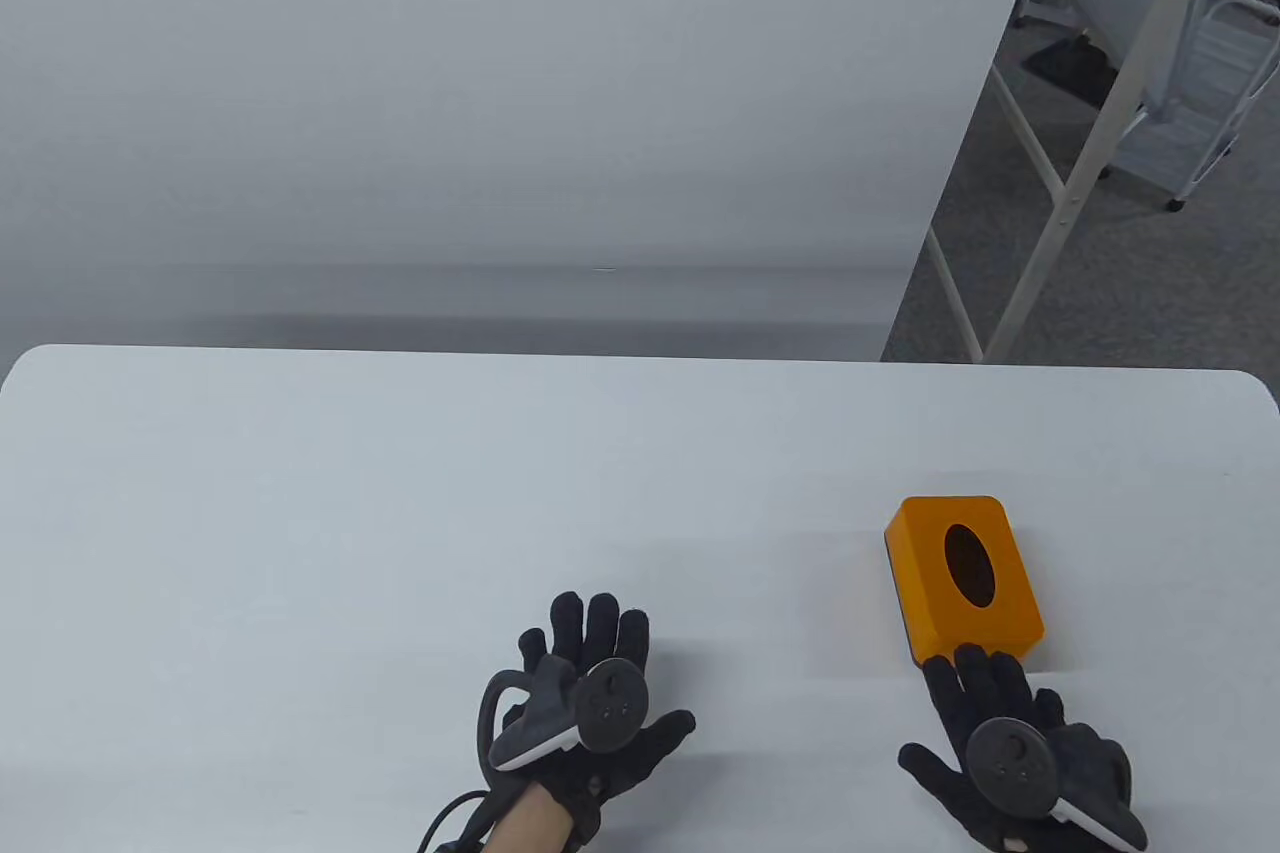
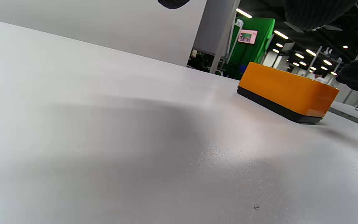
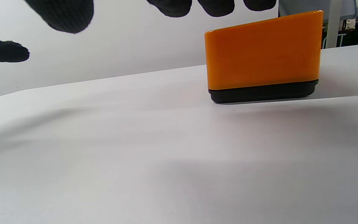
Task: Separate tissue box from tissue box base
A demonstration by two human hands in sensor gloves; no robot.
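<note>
The orange tissue box (image 1: 965, 573) sits on its black tissue box base (image 3: 263, 92), right side of the desk (image 1: 400, 493), nothing crowding it. Right hand (image 1: 1020, 743) hovers just short of its near end, fingers spread, holding nothing. Left hand (image 1: 585, 703) lies flat and empty, well apart. That glossy shell looks stiff, light, slippery: I'd grip the long sides and pin the dark rim below.
</note>
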